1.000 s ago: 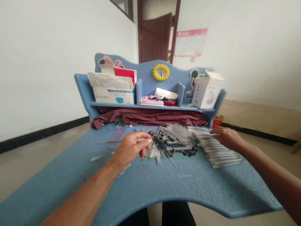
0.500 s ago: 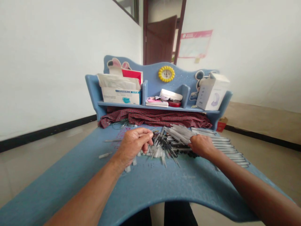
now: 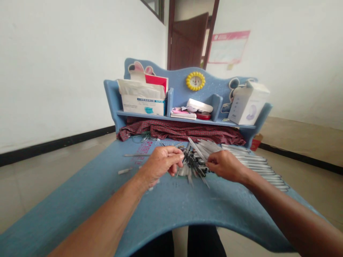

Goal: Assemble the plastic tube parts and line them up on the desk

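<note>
My right hand (image 3: 225,166) is closed, with a translucent pen barrel (image 3: 197,149) slanting up and left from its fingers. Thumb and fingers pressed together, my left hand (image 3: 164,162) is just left of the pile; what is in the pinch, if anything, is too small to make out. Between the hands lie dark pen refills (image 3: 195,162) in a loose heap, with whitish translucent pen caps (image 3: 183,172) at its near side. More clear barrels (image 3: 210,145) lie behind my right hand. To the right, several pens (image 3: 261,167) lie side by side in a row.
The blue table (image 3: 171,203) has a curved front edge. A single slim rod (image 3: 134,155) and a loose cap (image 3: 124,171) lie at left. Checked cloth (image 3: 184,130) is bunched under the shelf (image 3: 184,119), which holds a mask box (image 3: 143,103) and a white box (image 3: 249,105).
My right hand has moved left, closer to my left hand, and a barrel now stands out from its fingers. The whole view has shifted slightly.
</note>
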`<state>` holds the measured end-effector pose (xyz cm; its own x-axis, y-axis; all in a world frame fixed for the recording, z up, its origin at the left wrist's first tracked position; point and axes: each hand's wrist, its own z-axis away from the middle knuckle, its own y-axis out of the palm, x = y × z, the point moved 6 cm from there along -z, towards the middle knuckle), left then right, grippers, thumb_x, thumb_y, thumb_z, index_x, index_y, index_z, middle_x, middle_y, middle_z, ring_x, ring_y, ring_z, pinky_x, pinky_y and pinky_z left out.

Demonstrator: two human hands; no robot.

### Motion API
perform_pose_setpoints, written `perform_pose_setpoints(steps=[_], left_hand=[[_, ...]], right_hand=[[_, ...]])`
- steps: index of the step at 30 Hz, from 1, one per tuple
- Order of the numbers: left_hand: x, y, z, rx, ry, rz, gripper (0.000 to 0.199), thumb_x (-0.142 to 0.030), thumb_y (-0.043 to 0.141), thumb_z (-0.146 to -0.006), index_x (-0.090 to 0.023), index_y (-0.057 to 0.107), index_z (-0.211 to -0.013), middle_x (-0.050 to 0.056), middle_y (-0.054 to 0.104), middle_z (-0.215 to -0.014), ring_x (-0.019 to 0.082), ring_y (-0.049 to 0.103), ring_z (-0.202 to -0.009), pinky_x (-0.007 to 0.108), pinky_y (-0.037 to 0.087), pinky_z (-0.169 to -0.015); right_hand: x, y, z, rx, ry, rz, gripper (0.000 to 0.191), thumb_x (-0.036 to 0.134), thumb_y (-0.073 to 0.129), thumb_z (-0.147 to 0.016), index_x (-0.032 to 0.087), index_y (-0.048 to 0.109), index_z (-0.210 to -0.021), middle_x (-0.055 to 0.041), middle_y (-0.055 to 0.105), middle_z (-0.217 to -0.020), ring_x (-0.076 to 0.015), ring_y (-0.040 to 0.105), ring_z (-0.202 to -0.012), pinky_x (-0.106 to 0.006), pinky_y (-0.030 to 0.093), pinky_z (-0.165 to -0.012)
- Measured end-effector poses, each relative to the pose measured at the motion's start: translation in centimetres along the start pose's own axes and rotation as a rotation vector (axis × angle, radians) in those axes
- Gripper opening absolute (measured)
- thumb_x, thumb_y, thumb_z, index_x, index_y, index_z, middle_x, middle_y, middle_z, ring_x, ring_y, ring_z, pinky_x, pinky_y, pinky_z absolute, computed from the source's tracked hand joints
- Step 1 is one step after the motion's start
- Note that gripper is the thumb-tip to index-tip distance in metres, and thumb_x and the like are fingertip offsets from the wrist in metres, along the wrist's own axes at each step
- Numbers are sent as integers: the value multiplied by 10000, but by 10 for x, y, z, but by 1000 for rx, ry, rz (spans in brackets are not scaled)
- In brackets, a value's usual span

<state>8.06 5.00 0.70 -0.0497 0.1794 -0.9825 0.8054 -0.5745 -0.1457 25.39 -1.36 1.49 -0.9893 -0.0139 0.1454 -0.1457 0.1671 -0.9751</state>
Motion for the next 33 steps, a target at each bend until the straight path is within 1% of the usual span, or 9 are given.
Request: perform_pose_setpoints(steps=[5, 9, 13, 18, 21, 23, 26, 29, 33], left_hand=[[6, 12, 4, 121, -100, 123, 193, -269, 634, -718, -114, 620, -833, 41, 624, -671, 75, 512, -454, 173, 409, -400], [9, 13, 3, 97, -132, 267, 170, -246, 653, -703, -106, 615, -790, 29, 605, -645, 67, 505, -451, 160, 398, -398], [11, 7, -1, 32, -119, 335, 141, -226, 669, -688, -104, 597, -696, 19, 585, -598, 64, 501, -446, 154, 400, -401], [10, -4, -2, -91, -99, 392, 137, -217, 674, -674, -106, 594, -680, 30, 601, -604, 65, 500, -444, 151, 398, -395], [11, -6, -1, -120, -102, 407, 130, -207, 673, -669, -105, 593, -675, 32, 604, -593, 67, 502, -439, 152, 396, -391], [12, -7, -2, -128, -106, 410, 130, -204, 675, -665, -103, 593, -668, 30, 601, -580, 67, 500, -428, 153, 393, -386], [13, -8, -3, -142, -110, 407, 128, -201, 670, -670, -99, 595, -666, 32, 603, -579, 68, 506, -425, 153, 396, -385], [13, -11, -4, -162, -115, 403, 119, -198, 652, -691, -98, 592, -668, 29, 603, -579, 68, 514, -427, 147, 397, -383], [15, -17, -6, -199, -119, 431, 114, -186, 650, -692, -103, 577, -663, 22, 601, -577, 71, 523, -431, 144, 391, -374]], right_hand=[[47, -9, 2, 105, -133, -250, 194, 216, 501, -732, 146, 609, -587, 35, 501, -461, -62, 434, -446, -195, 239, -440], [61, -12, -2, 131, -206, -356, 225, 210, 494, -749, 138, 560, -547, 46, 472, -436, -49, 406, -425, -188, 237, -431], [50, -10, -6, 177, -173, -394, 368, 366, 437, -827, 143, 552, -558, 27, 504, -445, -58, 412, -412, -186, 285, -434], [20, 12, -17, 142, -7, 67, 291, 362, 490, -773, 162, 676, -675, -59, 644, -631, -147, 569, -586, -235, 361, -532], [8, 31, -21, 168, 81, 197, 295, 372, 507, -749, 164, 713, -783, -120, 687, -795, -215, 626, -731, -268, 403, -594], [6, 39, -23, 183, 102, 188, 287, 348, 510, -743, 160, 718, -803, -130, 692, -819, -228, 636, -756, -270, 416, -604], [5, 44, -24, 212, 94, 136, 253, 289, 504, -738, 168, 720, -785, -102, 694, -742, -202, 639, -714, -243, 416, -573], [5, 44, -24, 229, 87, 81, 254, 231, 470, -747, 181, 719, -765, -63, 671, -628, -168, 627, -652, -217, 406, -548], [1, 39, -21, 219, 102, 44, 262, 188, 444, -738, 171, 705, -719, -55, 655, -590, -155, 610, -599, -218, 399, -533]])
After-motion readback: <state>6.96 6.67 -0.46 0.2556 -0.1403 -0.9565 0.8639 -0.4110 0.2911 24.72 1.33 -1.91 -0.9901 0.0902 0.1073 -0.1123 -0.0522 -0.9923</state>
